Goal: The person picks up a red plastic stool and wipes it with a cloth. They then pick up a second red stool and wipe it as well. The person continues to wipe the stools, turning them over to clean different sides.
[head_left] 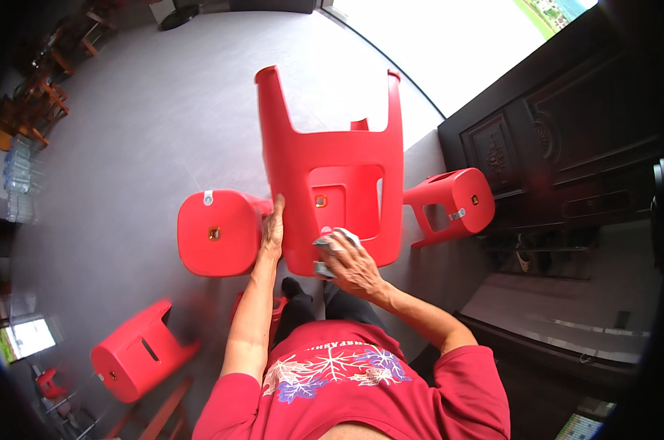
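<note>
A red plastic stool (pixel 332 152) is held up in front of me, its legs pointing away and its seat end toward my body. My left hand (pixel 275 229) grips its left side, with the fingers partly hidden behind the edge. A crumpled grey-white cloth (pixel 323 268) is under my right hand (pixel 350 265), pressed against the stool's side panel just below the cut-out opening. Through that opening the inside of the stool shows.
Red stools stand on the grey floor (pixel 126 147): one left (pixel 218 246), one right (pixel 471 202), one lower left (pixel 126 363). A dark carved door (pixel 552 139) is at right. Wrapped bottles (pixel 20 176) and wooden chairs (pixel 46 103) line the far left.
</note>
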`<state>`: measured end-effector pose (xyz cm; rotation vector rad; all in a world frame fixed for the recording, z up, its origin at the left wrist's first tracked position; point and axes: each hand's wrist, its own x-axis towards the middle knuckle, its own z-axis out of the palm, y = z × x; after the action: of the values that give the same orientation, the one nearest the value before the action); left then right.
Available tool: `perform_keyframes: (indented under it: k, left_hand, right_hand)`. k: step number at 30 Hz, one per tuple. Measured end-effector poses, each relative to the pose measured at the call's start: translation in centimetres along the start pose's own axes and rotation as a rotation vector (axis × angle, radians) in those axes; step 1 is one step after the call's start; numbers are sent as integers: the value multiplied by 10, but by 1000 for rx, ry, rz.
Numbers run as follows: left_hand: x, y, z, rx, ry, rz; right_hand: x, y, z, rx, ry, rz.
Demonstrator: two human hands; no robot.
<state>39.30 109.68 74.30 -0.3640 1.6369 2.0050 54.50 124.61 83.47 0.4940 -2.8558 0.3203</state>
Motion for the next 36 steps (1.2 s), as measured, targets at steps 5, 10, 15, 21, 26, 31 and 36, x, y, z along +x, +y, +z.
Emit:
perform_keyframes:
  k: [5, 10, 15, 21, 26, 31, 36]
  left_hand:
    - [2, -12, 9, 101, 292, 136]
    - [-18, -7, 29, 159, 276, 425]
    - [-22, 10, 31, 395, 270, 495]
    - [-23, 19, 37, 279, 192, 406]
    - [-28, 14, 24, 674, 400, 465]
    - [-61, 54, 89, 1076, 406, 765]
    - [-65, 16, 156, 985, -243, 415]
  right_hand:
    - [-40, 50, -7, 65, 174, 447]
    - [7, 100, -4, 538, 362, 714]
    - [82, 188, 1, -62, 400, 417]
    - [179, 296, 18, -209, 371, 517]
    - [226, 316, -1, 376, 331, 1147]
    - [189, 314, 1, 178, 295, 922]
    - [125, 252, 6, -203, 414, 593]
